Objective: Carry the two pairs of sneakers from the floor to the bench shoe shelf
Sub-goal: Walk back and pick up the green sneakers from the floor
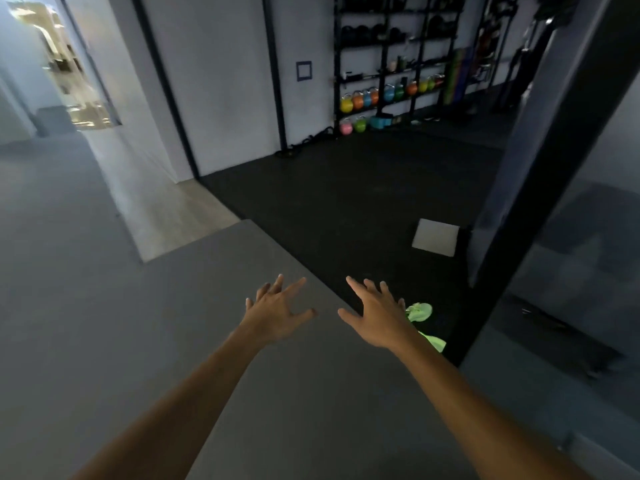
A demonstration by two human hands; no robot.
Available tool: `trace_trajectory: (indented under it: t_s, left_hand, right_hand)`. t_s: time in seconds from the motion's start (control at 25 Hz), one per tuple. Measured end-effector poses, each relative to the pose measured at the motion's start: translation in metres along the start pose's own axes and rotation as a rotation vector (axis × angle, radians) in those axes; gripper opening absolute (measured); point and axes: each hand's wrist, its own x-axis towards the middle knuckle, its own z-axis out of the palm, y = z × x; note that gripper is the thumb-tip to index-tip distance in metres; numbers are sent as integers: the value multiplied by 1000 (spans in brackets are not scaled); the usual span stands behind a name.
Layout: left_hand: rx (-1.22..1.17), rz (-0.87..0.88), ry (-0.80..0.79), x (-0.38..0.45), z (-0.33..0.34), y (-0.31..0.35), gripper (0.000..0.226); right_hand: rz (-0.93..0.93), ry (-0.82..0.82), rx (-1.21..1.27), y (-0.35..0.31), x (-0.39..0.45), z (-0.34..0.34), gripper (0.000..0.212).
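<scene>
Both hands out front, fingers spread wide, palms down, nothing held: left hand (277, 311) over grey matte floor (104, 306), right hand (375, 315) at the edge of black rubber gym mat (346, 209). Bright lime-green sneakers (420, 311) on the mat just beyond and right of the right hand, partly hidden behind its wrist; 2 green patches visible, count and long axis unclear from here. Right hand clearly nearer; left sits well apart to the other side. No second pair or bench shoe shelf in view. Looks like pre-pickup reach; next move likely down-right toward the green pair.
</scene>
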Motion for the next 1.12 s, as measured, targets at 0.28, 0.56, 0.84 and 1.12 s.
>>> trace_trajectory:
  t_s: [0.28,0.56,0.84,1.12]
  left_hand:
    - [31,331,-174,256,12,84,87]
    - [169,608,-347,417,48,186,87]
    - [194,658,-373,557,95,261,89]
    - [187,729,-330,690,186,308,86]
  right_hand:
    - [412,156,60,117,133,-37,78]
    - [698,241,101,206,208,-53,79]
    - [695,232,123,298,330,-83,79]
    - [770,286,88,406,438,-68,78]
